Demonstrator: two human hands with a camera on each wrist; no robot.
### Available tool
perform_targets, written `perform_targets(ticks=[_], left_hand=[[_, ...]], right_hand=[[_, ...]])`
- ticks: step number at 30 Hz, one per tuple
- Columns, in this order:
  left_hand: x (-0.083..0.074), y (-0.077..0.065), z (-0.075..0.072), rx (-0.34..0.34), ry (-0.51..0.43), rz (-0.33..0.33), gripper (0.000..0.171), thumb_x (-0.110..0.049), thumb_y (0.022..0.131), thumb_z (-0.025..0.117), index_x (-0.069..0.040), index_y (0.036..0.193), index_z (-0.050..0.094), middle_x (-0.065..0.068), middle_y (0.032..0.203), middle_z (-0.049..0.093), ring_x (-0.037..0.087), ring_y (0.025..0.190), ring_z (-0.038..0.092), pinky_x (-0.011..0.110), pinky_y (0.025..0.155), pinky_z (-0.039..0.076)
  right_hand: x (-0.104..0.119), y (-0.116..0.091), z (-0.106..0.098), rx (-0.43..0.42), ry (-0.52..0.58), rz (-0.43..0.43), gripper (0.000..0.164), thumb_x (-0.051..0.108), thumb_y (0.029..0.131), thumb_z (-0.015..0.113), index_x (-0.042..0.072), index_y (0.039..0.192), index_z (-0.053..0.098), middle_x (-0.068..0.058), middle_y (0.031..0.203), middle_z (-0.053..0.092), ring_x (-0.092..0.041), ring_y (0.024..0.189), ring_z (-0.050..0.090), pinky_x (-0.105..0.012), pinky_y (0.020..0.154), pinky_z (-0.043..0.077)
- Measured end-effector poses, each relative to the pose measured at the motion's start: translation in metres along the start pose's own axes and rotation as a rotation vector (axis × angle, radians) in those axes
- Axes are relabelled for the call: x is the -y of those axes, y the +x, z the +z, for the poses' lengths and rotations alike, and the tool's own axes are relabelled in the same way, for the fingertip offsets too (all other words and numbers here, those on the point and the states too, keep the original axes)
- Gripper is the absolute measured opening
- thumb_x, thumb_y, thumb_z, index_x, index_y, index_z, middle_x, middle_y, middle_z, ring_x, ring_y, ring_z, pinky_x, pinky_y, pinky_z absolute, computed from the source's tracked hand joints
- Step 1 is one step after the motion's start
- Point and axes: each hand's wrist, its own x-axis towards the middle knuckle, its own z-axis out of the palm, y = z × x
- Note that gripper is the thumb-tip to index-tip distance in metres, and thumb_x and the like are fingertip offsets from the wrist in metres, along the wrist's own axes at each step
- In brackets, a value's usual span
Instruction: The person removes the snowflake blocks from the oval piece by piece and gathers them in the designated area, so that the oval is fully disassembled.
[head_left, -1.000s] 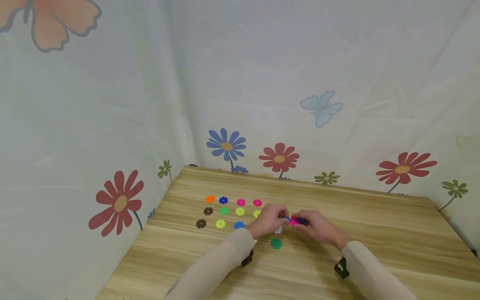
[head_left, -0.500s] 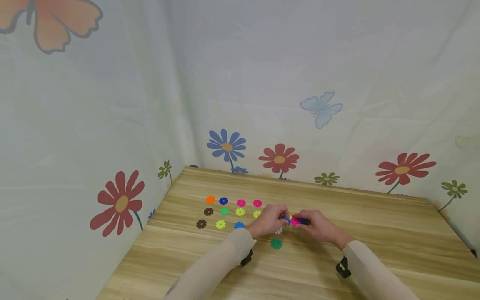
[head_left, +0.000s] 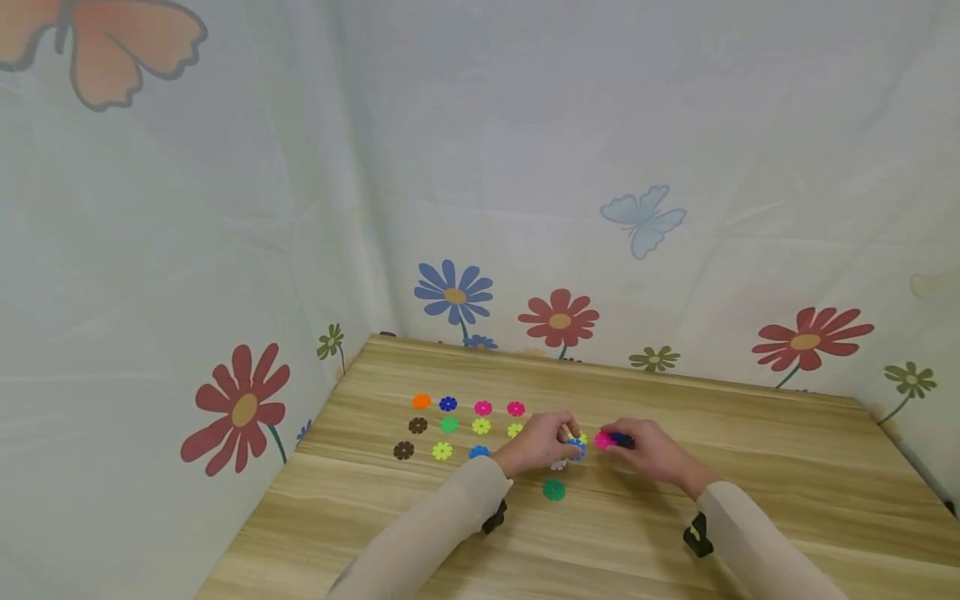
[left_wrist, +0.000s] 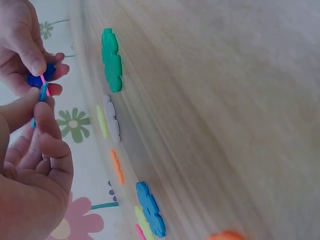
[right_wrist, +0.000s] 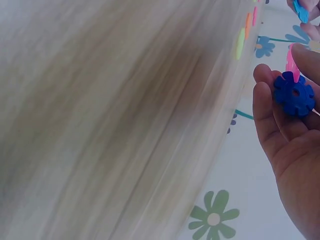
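My left hand [head_left: 538,442] pinches a light blue flower-shaped interlocking disc [head_left: 577,451] between thumb and fingers. To its right, my right hand [head_left: 654,452] holds a pink interlocking disc [head_left: 603,440] and a dark blue one [right_wrist: 294,94]. The right wrist view has the pink disc's edge set into the dark blue disc's rim, at an angle to it. A small gap separates the light blue disc from the pink one in the head view. Under the left hand, a white disc [head_left: 558,465] is partly hidden, and a yellow disc shows just behind the light blue one.
Loose discs lie in rough rows on the wooden table [head_left: 360,517], left of my hands: orange [head_left: 422,402], brown [head_left: 403,450], yellow [head_left: 442,451], pink [head_left: 516,409] and others. A green disc [head_left: 554,490] lies nearer me. Flower-printed cloth [head_left: 510,167] hangs behind the table.
The right hand has drawn off to the right with the pink and dark blue discs, opening a gap. The light blue disc has turned in the left fingers, showing more of its face.
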Motion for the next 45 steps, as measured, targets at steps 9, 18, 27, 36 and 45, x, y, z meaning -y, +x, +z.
perform_targets(ticks=[9, 18, 27, 36, 45], left_hand=[[-0.001, 0.000, 0.001, 0.060, 0.054, -0.020, 0.011, -0.007, 0.084, 0.070, -0.008, 0.094, 0.064, -0.003, 0.071, 0.060, 0.009, 0.060, 0.057, 0.020, 0.056, 0.047], [-0.002, 0.001, 0.007, 0.097, 0.185, -0.037, 0.016, -0.007, 0.082, 0.072, -0.010, 0.098, 0.069, -0.006, 0.077, 0.062, 0.004, 0.070, 0.055, 0.020, 0.064, 0.046], [-0.006, 0.005, 0.015, 0.165, 0.234, -0.126, 0.024, -0.005, 0.080, 0.074, -0.010, 0.103, 0.070, -0.005, 0.083, 0.062, 0.005, 0.074, 0.056, 0.021, 0.068, 0.047], [-0.011, 0.008, 0.020, 0.189, 0.331, -0.101, 0.024, -0.009, 0.080, 0.075, -0.010, 0.104, 0.069, -0.004, 0.082, 0.061, 0.006, 0.074, 0.054, 0.020, 0.068, 0.046], [-0.014, 0.012, 0.022, 0.181, 0.335, -0.114, 0.023, -0.012, 0.081, 0.076, -0.010, 0.103, 0.069, -0.005, 0.077, 0.057, 0.006, 0.070, 0.051, 0.019, 0.065, 0.044]], right_hand=[[-0.011, -0.002, 0.002, -0.035, -0.022, 0.039, 0.026, 0.015, 0.088, 0.068, 0.001, 0.110, 0.066, -0.007, 0.103, 0.066, -0.015, 0.090, 0.060, -0.036, 0.077, 0.051], [-0.015, -0.004, 0.002, -0.049, -0.018, 0.064, 0.025, 0.015, 0.087, 0.069, 0.001, 0.107, 0.066, -0.007, 0.101, 0.066, -0.018, 0.090, 0.061, -0.038, 0.076, 0.051], [-0.017, -0.006, -0.002, -0.010, -0.002, 0.075, 0.028, 0.018, 0.089, 0.067, -0.001, 0.110, 0.065, -0.009, 0.104, 0.065, -0.020, 0.092, 0.061, -0.036, 0.076, 0.051], [-0.016, -0.007, -0.002, -0.009, 0.014, 0.081, 0.025, 0.016, 0.088, 0.068, 0.002, 0.108, 0.064, -0.006, 0.103, 0.065, -0.019, 0.091, 0.062, -0.037, 0.078, 0.051], [-0.019, -0.006, -0.001, 0.006, 0.041, 0.128, 0.024, 0.023, 0.088, 0.069, 0.008, 0.106, 0.064, 0.004, 0.095, 0.064, -0.012, 0.086, 0.060, -0.032, 0.075, 0.050]])
